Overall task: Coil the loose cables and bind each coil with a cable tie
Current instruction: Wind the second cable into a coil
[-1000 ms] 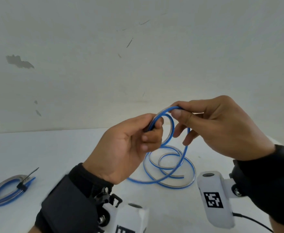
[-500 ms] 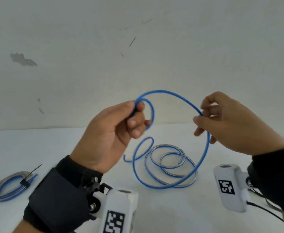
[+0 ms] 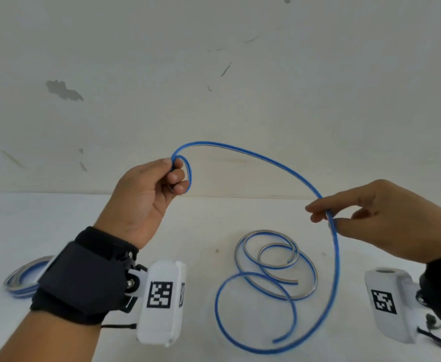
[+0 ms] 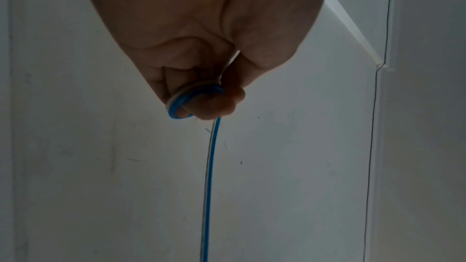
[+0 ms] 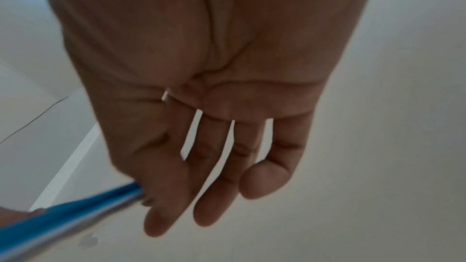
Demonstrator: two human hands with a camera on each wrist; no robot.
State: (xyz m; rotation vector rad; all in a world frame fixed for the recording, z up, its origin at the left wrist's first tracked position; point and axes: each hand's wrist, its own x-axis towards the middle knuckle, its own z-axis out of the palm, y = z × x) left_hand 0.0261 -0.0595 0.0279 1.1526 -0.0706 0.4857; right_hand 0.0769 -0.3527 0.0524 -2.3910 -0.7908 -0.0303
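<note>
Both hands hold my blue cable [image 3: 266, 159]: left hand [image 3: 146, 197] fists a small loop, right hand [image 3: 371, 218] pinches the arc between thumb and fingertips. Below them its slack spirals on the white table [image 3: 201, 231]; a bound coil [image 3: 21, 279] lies beyond my left wrist.

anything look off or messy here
Nothing damaged. The blue cable sprawls in uneven loops on the table, its coil barely begun: the left hand grips one small loop, the right hand pinches the strand. The wall has a chipped patch.
</note>
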